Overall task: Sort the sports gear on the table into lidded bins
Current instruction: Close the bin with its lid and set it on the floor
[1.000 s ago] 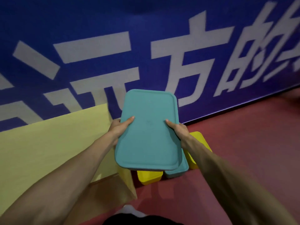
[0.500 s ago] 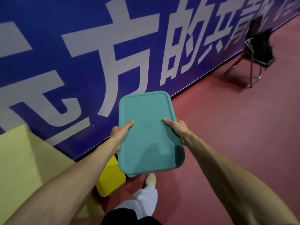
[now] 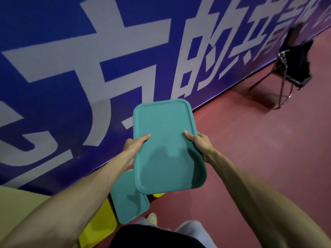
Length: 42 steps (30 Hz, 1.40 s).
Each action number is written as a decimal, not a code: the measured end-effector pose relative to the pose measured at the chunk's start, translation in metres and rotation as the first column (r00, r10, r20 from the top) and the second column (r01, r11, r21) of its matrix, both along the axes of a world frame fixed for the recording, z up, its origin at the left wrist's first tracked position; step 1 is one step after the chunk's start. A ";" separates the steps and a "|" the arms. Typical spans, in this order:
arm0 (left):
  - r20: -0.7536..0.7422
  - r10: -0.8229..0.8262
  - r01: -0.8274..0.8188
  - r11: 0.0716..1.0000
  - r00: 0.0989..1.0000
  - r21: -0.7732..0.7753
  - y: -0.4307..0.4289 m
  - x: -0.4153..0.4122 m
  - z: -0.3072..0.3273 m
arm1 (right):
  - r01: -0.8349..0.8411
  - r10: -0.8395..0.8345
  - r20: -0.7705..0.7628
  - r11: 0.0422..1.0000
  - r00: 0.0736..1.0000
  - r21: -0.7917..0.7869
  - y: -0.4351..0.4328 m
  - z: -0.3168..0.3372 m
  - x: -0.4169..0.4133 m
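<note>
Blue lettered wall point(image 3: 53, 51) meets red floor point(image 3: 250, 140) along a slanting edge. Open floor spreads right toward a chair point(image 3: 293, 68) by the wall. A teal lid point(image 3: 166, 158) is held in the air over the floor. Below it to the left, a second lid point(image 3: 129, 199) covers a yellow bin point(image 3: 100, 228). The left hand point(image 3: 133, 147) and right hand point(image 3: 200, 144) grip the raised lid's long edges, thumbs on top.

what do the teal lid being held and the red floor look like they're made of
The teal lid is likely moulded plastic with a matte finish: uniform colour, rounded corners, a raised rim, soft shadows without glare. The floor is probably vinyl or rubber sports flooring: dull red, smooth and seamless with only a faint sheen, though the look leaves it open.
</note>
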<state>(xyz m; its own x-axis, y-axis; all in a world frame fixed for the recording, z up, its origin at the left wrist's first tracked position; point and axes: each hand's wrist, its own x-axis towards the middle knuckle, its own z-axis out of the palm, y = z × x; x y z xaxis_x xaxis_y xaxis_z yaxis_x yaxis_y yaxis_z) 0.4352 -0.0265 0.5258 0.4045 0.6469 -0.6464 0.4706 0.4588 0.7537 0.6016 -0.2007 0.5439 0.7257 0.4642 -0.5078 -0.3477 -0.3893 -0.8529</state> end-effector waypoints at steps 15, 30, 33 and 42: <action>-0.243 0.272 -0.276 0.961 0.931 0.016 -0.018 0.191 -0.079 | -0.288 0.276 -0.113 0.952 0.954 -0.105 0.034 -0.121 0.219; -0.274 0.366 -0.428 0.878 0.889 -0.214 -0.041 0.296 -0.370 | -0.348 0.265 -0.262 0.868 0.928 -0.355 0.043 -0.396 0.330; -0.284 0.331 -0.401 0.885 0.900 -0.237 -0.046 0.301 -0.427 | -0.361 0.275 -0.266 0.856 0.924 -0.371 0.039 -0.449 0.339; -0.292 0.371 -0.434 0.881 0.881 -0.188 -0.046 0.325 -0.563 | -0.405 0.309 -0.297 0.843 0.904 -0.355 0.054 -0.585 0.369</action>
<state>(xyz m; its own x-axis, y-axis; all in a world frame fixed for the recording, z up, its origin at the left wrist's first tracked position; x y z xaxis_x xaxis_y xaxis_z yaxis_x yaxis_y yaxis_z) 0.7599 -0.0723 -0.0368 -0.0452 0.5312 -0.8461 0.3571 0.7996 0.4829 0.9709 -0.1468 -0.0413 0.3966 0.3914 -0.8304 -0.2762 -0.8118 -0.5145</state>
